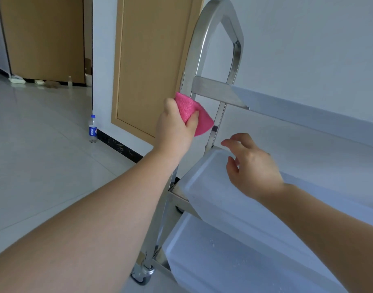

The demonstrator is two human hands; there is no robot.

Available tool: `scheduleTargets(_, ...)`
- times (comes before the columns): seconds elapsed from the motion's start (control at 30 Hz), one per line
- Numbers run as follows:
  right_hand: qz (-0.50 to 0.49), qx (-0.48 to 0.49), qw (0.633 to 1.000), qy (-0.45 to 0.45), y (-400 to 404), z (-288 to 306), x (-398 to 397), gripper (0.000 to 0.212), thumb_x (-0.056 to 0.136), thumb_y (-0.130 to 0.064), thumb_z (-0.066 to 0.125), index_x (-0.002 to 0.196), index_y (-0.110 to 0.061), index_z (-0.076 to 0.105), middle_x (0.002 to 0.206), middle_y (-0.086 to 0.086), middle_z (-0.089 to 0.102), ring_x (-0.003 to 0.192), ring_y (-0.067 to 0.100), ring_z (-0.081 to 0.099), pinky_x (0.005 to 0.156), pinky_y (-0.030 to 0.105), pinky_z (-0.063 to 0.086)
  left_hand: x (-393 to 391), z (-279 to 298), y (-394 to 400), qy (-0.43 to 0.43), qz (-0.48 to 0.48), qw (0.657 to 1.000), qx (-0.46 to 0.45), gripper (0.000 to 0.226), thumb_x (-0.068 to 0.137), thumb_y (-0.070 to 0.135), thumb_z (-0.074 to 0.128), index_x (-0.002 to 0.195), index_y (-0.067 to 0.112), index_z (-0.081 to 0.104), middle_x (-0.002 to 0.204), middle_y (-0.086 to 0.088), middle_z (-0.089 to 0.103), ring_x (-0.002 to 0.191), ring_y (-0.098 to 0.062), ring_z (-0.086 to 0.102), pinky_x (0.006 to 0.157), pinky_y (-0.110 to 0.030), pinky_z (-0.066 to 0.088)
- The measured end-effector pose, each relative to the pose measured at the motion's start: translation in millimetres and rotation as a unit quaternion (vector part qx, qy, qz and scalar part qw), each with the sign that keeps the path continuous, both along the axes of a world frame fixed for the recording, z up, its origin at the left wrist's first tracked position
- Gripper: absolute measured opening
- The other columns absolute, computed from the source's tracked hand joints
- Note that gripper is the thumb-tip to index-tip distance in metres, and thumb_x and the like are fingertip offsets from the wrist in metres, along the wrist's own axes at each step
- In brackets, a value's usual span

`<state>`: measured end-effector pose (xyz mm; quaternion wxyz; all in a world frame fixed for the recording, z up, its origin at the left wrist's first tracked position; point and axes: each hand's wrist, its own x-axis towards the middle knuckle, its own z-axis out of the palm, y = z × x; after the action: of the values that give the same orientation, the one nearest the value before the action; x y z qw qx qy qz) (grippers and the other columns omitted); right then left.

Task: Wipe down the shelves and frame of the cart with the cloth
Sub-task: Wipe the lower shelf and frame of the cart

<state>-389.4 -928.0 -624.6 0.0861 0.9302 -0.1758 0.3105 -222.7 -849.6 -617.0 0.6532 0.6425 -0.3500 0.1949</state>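
A steel cart frame (204, 34) rises as a rounded upright loop at the cart's left end, carrying white plastic shelf trays (213, 187) on three levels. My left hand (175, 127) grips a folded pink cloth (191, 112) and presses it against the near upright post, just below the top crossbar. My right hand (251, 166) hovers above the corner of the middle tray, fingers spread, holding nothing. Water droplets lie on the lowest tray (223, 256).
A castor wheel (142, 275) sits under the near post. A Pepsi bottle (92, 129) stands on the tiled floor by the wall corner. Wooden doors (151, 66) and a white wall are behind the cart. Open floor lies to the left.
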Motion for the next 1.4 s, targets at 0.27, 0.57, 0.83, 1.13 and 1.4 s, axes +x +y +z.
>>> scheduleTargets(0.27,0.014,0.018,0.997,0.075,12.6,-29.6,-24.4,0.035,0.083,-0.007,0.052,0.116,-0.014,0.062,0.116,0.002,0.059,0.064,0.029,0.062,0.053,0.036,0.05,-12.1,-110.0,16.6,0.045,-0.038,0.994,0.097,0.034,0.086,0.032,0.06,0.104,0.014,0.037,0.08,0.005,0.053,0.069,-0.018,0.062,0.057,-0.035,0.055)
scheduleTargets(0.57,0.031,0.047,0.992,0.111,16.4,-37.5,-24.0,0.036,0.089,-0.017,0.05,0.124,-0.022,0.054,0.121,-0.004,0.057,0.08,0.023,0.064,0.068,0.036,0.051,-3.9,-112.9,24.4,0.044,-0.083,0.993,0.073,0.059,0.079,0.029,0.069,0.124,0.015,0.032,0.108,0.005,0.049,0.093,-0.014,0.055,0.074,-0.023,0.048)
scheduleTargets(0.83,0.147,0.115,0.981,0.045,55.5,-37.8,6.3,0.057,0.083,-0.017,0.064,0.135,-0.017,0.041,0.131,0.001,0.052,0.113,0.022,0.053,0.087,0.033,0.046,-32.3,-88.5,80.9,-0.005,-0.136,0.991,0.018,0.059,0.084,0.036,0.062,0.132,0.038,0.029,0.102,0.028,0.049,0.087,0.011,0.054,0.069,0.001,0.038)
scheduleTargets(1.13,0.176,0.224,0.956,0.068,79.2,-89.6,-55.4,0.028,0.073,-0.003,0.049,0.093,-0.013,0.066,0.08,-0.001,0.065,0.072,0.011,0.055,0.063,0.014,0.043,-72.4,-169.8,121.6,0.107,-0.268,0.946,0.145,0.052,0.058,0.062,0.071,0.092,0.044,0.037,0.085,0.023,0.053,0.074,0.005,0.058,0.056,-0.014,0.048)
scheduleTargets(1.4,-0.003,0.279,0.94,0.199,41.6,-185.0,-157.3,0.03,0.08,0.001,0.055,0.102,-0.014,0.067,0.086,-0.002,0.063,0.078,0.014,0.058,0.074,0.026,0.047,-134.0,-275.2,76.7,0.265,-0.492,0.778,0.288,0.05,0.055,0.036,0.066,0.099,0.048,0.044,0.104,0.0,0.055,0.089,-0.018,0.058,0.074,-0.035,0.05)
